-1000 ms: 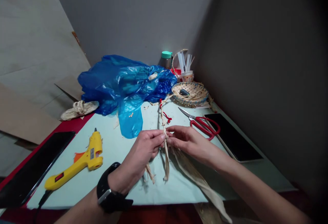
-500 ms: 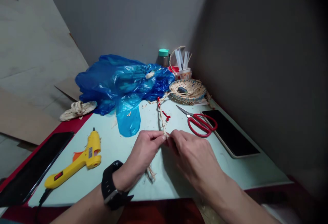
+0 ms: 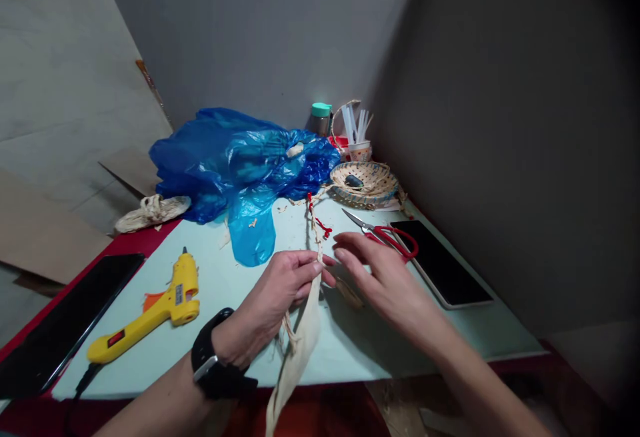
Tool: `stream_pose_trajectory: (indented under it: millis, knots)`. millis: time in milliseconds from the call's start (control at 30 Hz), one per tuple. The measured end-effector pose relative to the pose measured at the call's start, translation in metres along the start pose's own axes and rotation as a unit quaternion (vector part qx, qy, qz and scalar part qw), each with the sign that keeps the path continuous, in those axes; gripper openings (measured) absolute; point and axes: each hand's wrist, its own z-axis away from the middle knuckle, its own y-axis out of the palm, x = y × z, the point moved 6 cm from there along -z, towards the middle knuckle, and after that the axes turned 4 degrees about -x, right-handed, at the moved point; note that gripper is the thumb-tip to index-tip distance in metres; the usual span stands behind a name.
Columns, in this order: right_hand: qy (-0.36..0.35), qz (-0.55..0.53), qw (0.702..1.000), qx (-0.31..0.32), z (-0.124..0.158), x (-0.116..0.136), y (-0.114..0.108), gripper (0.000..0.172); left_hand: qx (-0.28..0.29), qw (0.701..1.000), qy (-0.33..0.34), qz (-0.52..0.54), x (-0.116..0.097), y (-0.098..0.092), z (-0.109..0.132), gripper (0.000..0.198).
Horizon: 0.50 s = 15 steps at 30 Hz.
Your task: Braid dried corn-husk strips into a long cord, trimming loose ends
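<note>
My left hand [image 3: 285,284], with a black watch on its wrist, pinches a thin pale braid [image 3: 320,245] made of dried plant fibre. The braid stretches away from me to a red tie [image 3: 309,200] at its far part. From the pinch a wide, flat pale strip [image 3: 305,337] hangs toward me past the table edge, beside some frayed strands [image 3: 289,327]. My right hand [image 3: 385,277] hovers just right of the braid, fingers apart, with nothing visible in them. Below its fingers a folded pale strip [image 3: 350,294] sticks out over the table.
Red-handled scissors [image 3: 373,229] and a dark tablet [image 3: 440,264] lie at right. A yellow glue gun [image 3: 150,317] and a black device [image 3: 75,317] are at left. Behind are a blue plastic bag [image 3: 235,157], a woven basket [image 3: 375,187], a cup of glue sticks [image 3: 360,150] and a jar [image 3: 321,117].
My right hand has come off the braid, opening and moving slightly right. The wide pale strip now hangs toward me from my left hand, which keeps its pinch.
</note>
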Motion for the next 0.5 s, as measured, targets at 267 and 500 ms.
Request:
stream_pose_trajectory:
  millis: [267, 500]
  knots:
    - [0.043, -0.100, 0.990, 0.087, -0.002, -0.017, 0.042, 0.028, 0.042, 0.999, 0.017, 0.024, 0.006, 0.002, 0.001, 0.016]
    - [0.009, -0.067, 0.994, 0.090, -0.002, -0.014, 0.034, 0.026, 0.002, 0.999, 0.011, -0.051, 0.008, -0.002, 0.010, 0.012]
